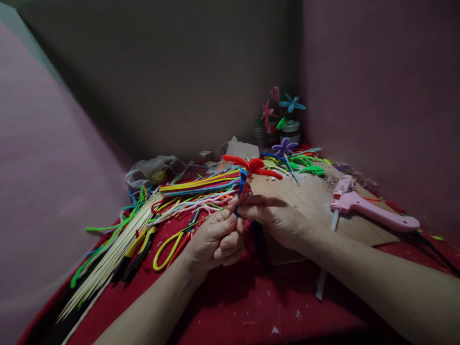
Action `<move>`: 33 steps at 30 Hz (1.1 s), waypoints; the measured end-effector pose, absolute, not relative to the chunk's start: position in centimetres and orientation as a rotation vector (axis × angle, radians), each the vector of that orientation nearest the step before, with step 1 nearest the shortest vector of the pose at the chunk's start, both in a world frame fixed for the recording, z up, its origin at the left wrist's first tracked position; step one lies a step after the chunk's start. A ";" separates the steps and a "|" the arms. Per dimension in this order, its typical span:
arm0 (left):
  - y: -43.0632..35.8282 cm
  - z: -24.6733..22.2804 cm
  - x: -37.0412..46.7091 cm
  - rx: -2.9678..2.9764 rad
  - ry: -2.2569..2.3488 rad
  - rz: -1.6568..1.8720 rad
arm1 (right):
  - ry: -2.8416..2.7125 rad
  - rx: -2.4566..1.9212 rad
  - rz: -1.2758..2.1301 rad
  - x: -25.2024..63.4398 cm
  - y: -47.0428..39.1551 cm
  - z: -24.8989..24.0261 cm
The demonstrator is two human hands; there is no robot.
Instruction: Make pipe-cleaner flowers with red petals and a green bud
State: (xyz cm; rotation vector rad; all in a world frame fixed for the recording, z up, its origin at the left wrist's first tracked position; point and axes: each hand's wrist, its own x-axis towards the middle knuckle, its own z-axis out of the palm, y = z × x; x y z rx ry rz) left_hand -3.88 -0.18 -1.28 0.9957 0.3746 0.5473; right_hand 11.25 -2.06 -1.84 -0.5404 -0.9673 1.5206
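A red pipe-cleaner flower (256, 166) stands upright at the centre, its petals spread above both hands. My left hand (219, 237) is closed on the lower part of its stem, fingers curled. My right hand (271, 215) pinches the stem just above, thumb and fingers pressed together, touching my left hand. A blue strip (242, 184) runs along the stem and down between the fingers. The stem's lower end is hidden by the hands.
Wooden sticks (118, 254), pliers (138, 254) and yellow-handled scissors (168, 251) lie left. A pink glue gun (377, 211) rests right on brown cardboard (305, 196). Coloured pipe cleaners (201, 182), a purple flower (285, 146) and jars (290, 132) are behind.
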 end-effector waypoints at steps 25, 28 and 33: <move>-1.9 -0.3 -2.8 1.774 1.036 0.935 | -1.037 -0.580 1.453 11.0 -2.6 -1.7; -1.5 -0.1 -2.9 1.561 0.956 0.853 | -1.071 -0.602 1.411 11.1 -2.5 -1.7; -0.8 -0.3 -3.3 1.159 0.681 0.746 | -1.099 -0.664 1.316 11.3 -2.2 -1.6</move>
